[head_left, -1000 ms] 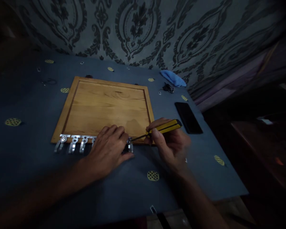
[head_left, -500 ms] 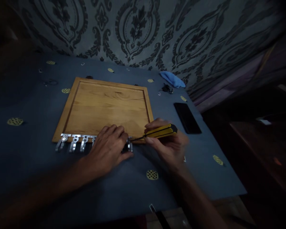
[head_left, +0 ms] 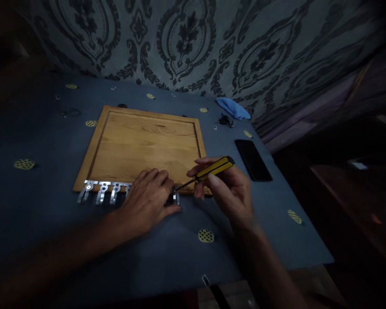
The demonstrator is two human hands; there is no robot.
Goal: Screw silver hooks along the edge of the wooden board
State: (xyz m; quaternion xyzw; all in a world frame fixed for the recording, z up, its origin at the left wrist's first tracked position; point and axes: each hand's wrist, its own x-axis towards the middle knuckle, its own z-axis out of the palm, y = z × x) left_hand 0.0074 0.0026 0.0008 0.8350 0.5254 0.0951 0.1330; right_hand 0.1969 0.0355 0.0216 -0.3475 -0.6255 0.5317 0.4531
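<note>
A framed wooden panel (head_left: 148, 139) lies flat on the table, with a metal hook rail (head_left: 104, 185) along its near edge. My left hand (head_left: 148, 199) is closed over the rail's right part, knuckles up and thumb beneath near the last hook, hiding the hooks under it. In my right hand (head_left: 230, 189) is a screwdriver (head_left: 214, 168) with a yellow and black handle, pinched between thumb and fingers. Its shaft slants down to the left, and the tip meets the rail's right end beside my left fingers. Whether a screw sits under the tip is too small to tell.
A black phone (head_left: 253, 159) lies right of the panel on the blue patterned tablecloth (head_left: 167, 266). Behind it are a blue cloth (head_left: 233, 107) and a small dark object (head_left: 226, 120). A patterned wall (head_left: 186, 43) stands along the table's back edge.
My right fingers have shifted and opened slightly round the screwdriver handle, which now tilts a little more upright. My left hand stays on the rail. The view has moved slightly.
</note>
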